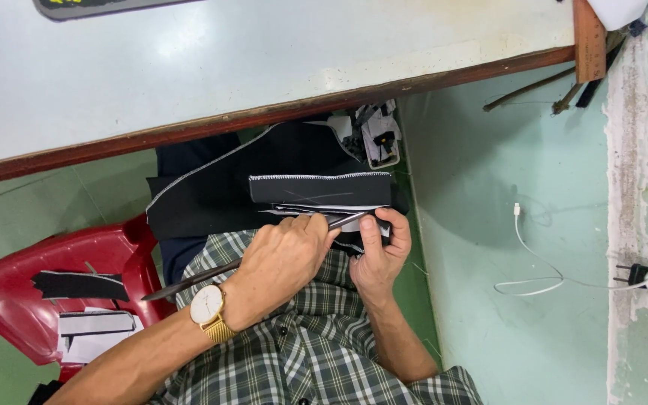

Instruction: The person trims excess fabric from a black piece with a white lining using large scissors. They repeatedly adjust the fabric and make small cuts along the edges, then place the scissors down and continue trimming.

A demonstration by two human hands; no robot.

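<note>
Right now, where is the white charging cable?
In the head view the white cable lies on the green floor at right, beside the wall, right of the person's right hand.

Left hand (pixel 286 259), watch on its wrist, closes its grip just beside the right hand (pixel 380 251), whose thumb presses flat.

A folded black fabric piece with white overlock stitching along its top edge (pixel 320 189) is laid flat across the lap, chalk lines crossed on it. A long, thin dark metal tool (pixel 189 281) is held diagonally, tip at the fabric's lower edge.
</note>
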